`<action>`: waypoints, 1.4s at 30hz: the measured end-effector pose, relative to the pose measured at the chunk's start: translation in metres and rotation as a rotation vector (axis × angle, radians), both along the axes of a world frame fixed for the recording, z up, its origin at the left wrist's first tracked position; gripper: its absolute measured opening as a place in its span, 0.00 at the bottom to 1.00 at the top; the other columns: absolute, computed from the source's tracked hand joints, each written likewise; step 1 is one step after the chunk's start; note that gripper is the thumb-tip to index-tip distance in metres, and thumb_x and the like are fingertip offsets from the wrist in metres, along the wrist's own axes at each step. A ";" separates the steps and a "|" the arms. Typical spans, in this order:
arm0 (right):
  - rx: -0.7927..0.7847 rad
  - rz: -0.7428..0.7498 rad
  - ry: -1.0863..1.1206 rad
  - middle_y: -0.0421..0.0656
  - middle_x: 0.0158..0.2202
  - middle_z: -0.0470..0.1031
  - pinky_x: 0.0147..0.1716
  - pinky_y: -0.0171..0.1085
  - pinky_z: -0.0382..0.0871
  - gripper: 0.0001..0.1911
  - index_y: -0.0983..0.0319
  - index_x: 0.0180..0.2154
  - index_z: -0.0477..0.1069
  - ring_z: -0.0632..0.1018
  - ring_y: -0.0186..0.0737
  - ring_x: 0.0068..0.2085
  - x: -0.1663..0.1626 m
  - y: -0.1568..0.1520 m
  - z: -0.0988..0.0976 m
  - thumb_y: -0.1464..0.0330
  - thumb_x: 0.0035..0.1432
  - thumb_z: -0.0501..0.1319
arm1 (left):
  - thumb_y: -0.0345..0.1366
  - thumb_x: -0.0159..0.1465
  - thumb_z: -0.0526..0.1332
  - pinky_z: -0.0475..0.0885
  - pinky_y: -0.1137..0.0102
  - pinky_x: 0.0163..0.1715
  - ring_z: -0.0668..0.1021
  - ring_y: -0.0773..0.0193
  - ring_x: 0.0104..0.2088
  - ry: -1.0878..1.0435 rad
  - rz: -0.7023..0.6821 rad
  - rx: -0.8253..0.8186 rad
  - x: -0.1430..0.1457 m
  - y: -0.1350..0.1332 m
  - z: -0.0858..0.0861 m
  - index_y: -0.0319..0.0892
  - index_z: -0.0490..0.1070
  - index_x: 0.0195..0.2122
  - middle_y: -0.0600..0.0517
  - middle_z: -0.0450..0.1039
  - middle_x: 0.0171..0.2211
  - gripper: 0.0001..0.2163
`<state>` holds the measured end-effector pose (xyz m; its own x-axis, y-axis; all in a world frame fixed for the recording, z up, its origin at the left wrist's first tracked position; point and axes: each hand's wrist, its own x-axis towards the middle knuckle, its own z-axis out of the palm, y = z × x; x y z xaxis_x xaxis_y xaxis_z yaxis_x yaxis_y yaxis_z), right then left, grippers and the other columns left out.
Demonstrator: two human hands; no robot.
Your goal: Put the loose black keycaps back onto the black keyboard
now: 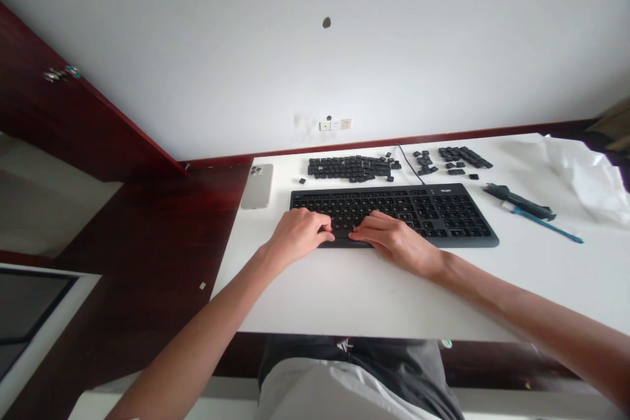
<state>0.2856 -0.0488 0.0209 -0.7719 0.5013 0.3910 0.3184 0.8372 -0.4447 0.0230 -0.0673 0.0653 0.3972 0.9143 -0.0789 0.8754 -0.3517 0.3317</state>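
A black keyboard lies on the white table in front of me, with most of its keycaps off and the bare key sockets showing. Both hands are at its front edge, close together. My left hand is closed, fingers curled and thumb pressed at the left part of the long space bar. Just to the right, my right hand has its fingers pinched together on the same bar. The fingers hide the bar's ends. Loose black keycaps lie in a cluster behind the keyboard.
More keycaps lie at the back right. A phone rests face down at the left. Right of the keyboard are a dark elongated object, a slim blue tool with a white end, and crumpled white plastic. A cable runs backward.
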 end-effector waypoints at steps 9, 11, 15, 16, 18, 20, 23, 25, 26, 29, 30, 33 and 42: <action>0.070 -0.022 0.093 0.48 0.46 0.82 0.43 0.47 0.81 0.21 0.56 0.53 0.80 0.81 0.46 0.45 0.000 -0.005 -0.009 0.78 0.69 0.54 | 0.41 0.68 0.67 0.68 0.69 0.36 0.81 0.61 0.38 -0.098 -0.012 0.134 -0.003 -0.014 -0.016 0.47 0.81 0.45 0.51 0.82 0.37 0.08; 0.049 -0.032 0.115 0.48 0.47 0.82 0.46 0.46 0.81 0.19 0.56 0.53 0.80 0.81 0.46 0.47 0.000 -0.004 -0.005 0.76 0.70 0.55 | 0.41 0.68 0.67 0.67 0.70 0.34 0.79 0.63 0.34 -0.119 -0.013 0.099 -0.003 -0.013 -0.013 0.48 0.82 0.45 0.52 0.81 0.34 0.08; 0.063 -0.138 0.176 0.47 0.46 0.83 0.48 0.47 0.79 0.14 0.57 0.50 0.80 0.81 0.45 0.48 0.007 0.007 0.006 0.72 0.71 0.58 | 0.42 0.65 0.69 0.62 0.70 0.30 0.76 0.65 0.29 -0.130 -0.041 0.054 -0.005 -0.002 0.001 0.47 0.82 0.38 0.54 0.77 0.28 0.06; 0.080 -0.178 0.184 0.46 0.45 0.83 0.48 0.47 0.79 0.13 0.57 0.49 0.81 0.80 0.46 0.47 0.011 0.013 0.009 0.71 0.71 0.59 | 0.43 0.65 0.68 0.61 0.70 0.30 0.74 0.65 0.28 -0.138 -0.031 0.064 -0.006 0.003 0.006 0.47 0.82 0.37 0.54 0.76 0.27 0.07; 0.110 -0.276 0.192 0.46 0.44 0.83 0.47 0.48 0.78 0.11 0.57 0.47 0.81 0.80 0.47 0.47 0.018 0.027 0.014 0.69 0.70 0.60 | 0.46 0.66 0.67 0.58 0.69 0.29 0.71 0.66 0.25 -0.171 0.036 0.115 -0.010 0.019 0.013 0.47 0.82 0.35 0.55 0.73 0.25 0.09; 0.135 -0.373 0.197 0.46 0.43 0.83 0.47 0.49 0.77 0.10 0.58 0.46 0.82 0.80 0.47 0.46 0.025 0.044 0.017 0.66 0.70 0.61 | 0.45 0.67 0.65 0.56 0.69 0.28 0.67 0.67 0.23 -0.199 0.107 0.187 -0.017 0.040 0.017 0.46 0.81 0.34 0.56 0.70 0.22 0.10; 0.162 -0.432 0.157 0.46 0.42 0.83 0.45 0.49 0.76 0.10 0.58 0.43 0.82 0.79 0.48 0.45 0.029 0.071 0.018 0.65 0.69 0.61 | 0.47 0.67 0.63 0.56 0.70 0.28 0.66 0.66 0.23 -0.298 0.267 0.275 -0.026 0.070 0.011 0.44 0.79 0.34 0.57 0.66 0.20 0.13; 0.170 -0.423 0.101 0.47 0.41 0.82 0.45 0.49 0.75 0.10 0.58 0.42 0.83 0.79 0.48 0.44 0.026 0.087 0.017 0.65 0.69 0.62 | 0.47 0.68 0.60 0.55 0.70 0.28 0.65 0.65 0.22 -0.330 0.401 0.329 -0.030 0.083 0.002 0.44 0.78 0.35 0.57 0.63 0.19 0.13; 0.172 -0.413 0.070 0.47 0.41 0.82 0.45 0.49 0.75 0.10 0.58 0.42 0.83 0.78 0.48 0.43 0.024 0.094 0.016 0.65 0.68 0.62 | 0.47 0.68 0.59 0.55 0.70 0.28 0.65 0.65 0.22 -0.332 0.452 0.355 -0.031 0.086 -0.004 0.44 0.78 0.35 0.57 0.63 0.19 0.13; 0.177 -0.387 -0.013 0.47 0.40 0.81 0.45 0.48 0.74 0.10 0.59 0.41 0.84 0.76 0.48 0.43 0.013 0.112 0.013 0.65 0.68 0.63 | 0.46 0.69 0.58 0.53 0.70 0.29 0.62 0.66 0.21 -0.301 0.480 0.413 -0.034 0.086 -0.017 0.45 0.76 0.34 0.58 0.60 0.18 0.13; 0.177 -0.377 -0.039 0.47 0.40 0.81 0.45 0.48 0.73 0.10 0.59 0.41 0.84 0.76 0.49 0.43 0.009 0.116 0.011 0.65 0.68 0.63 | 0.46 0.69 0.58 0.53 0.70 0.29 0.62 0.66 0.22 -0.290 0.473 0.428 -0.036 0.084 -0.020 0.45 0.76 0.34 0.58 0.59 0.17 0.13; 0.173 -0.331 -0.101 0.48 0.40 0.81 0.45 0.47 0.73 0.10 0.59 0.42 0.84 0.75 0.49 0.44 -0.001 0.125 0.007 0.65 0.67 0.64 | 0.46 0.68 0.58 0.52 0.70 0.29 0.61 0.66 0.22 -0.272 0.476 0.461 -0.042 0.081 -0.025 0.45 0.76 0.34 0.58 0.59 0.17 0.13; 0.147 -0.271 -0.146 0.47 0.38 0.82 0.45 0.46 0.73 0.09 0.59 0.38 0.84 0.76 0.49 0.44 -0.015 0.136 0.007 0.66 0.66 0.64 | 0.46 0.68 0.58 0.52 0.70 0.29 0.60 0.66 0.21 -0.287 0.481 0.484 -0.045 0.084 -0.027 0.46 0.76 0.33 0.58 0.59 0.17 0.12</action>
